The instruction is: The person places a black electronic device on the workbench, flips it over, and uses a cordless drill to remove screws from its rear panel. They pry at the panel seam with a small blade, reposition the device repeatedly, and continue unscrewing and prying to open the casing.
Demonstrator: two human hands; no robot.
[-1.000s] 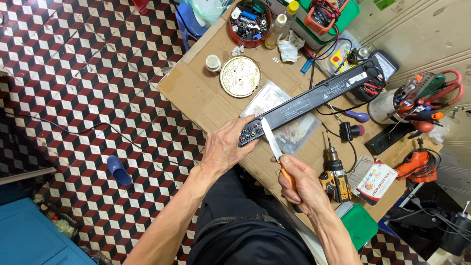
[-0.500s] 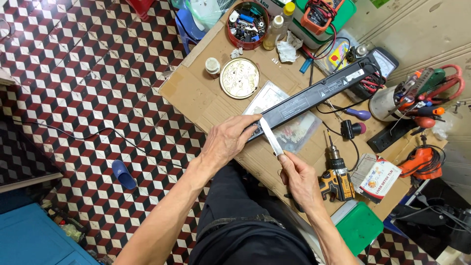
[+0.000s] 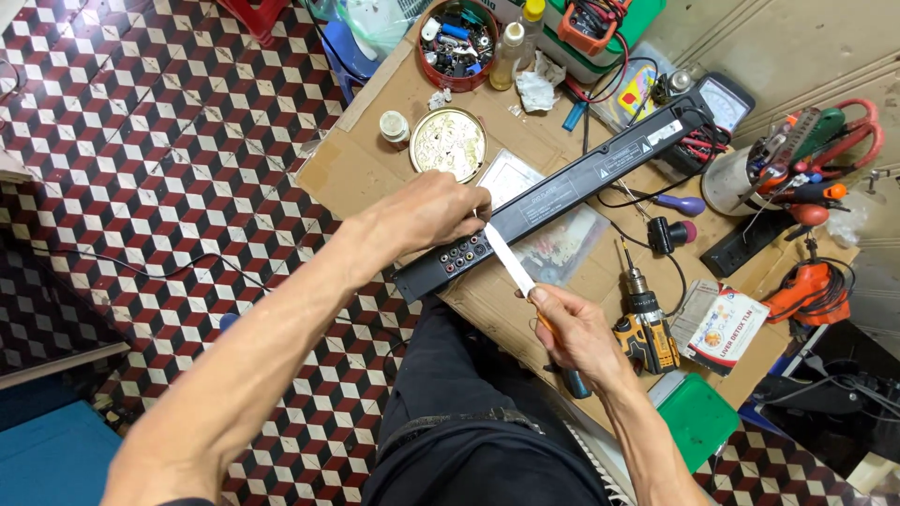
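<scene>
My left hand presses the near end of a long, stiff black player lying across the counter's front edge, while my right hand grips a thin, probably slippery blade by its handle.

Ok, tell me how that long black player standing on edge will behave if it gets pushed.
The black player is long, thin and stands on its edge, so it would probably tip flat without the left hand steadying it. It looks like a rigid case, unlikely to flex. Cables at its far end may drag.
</scene>
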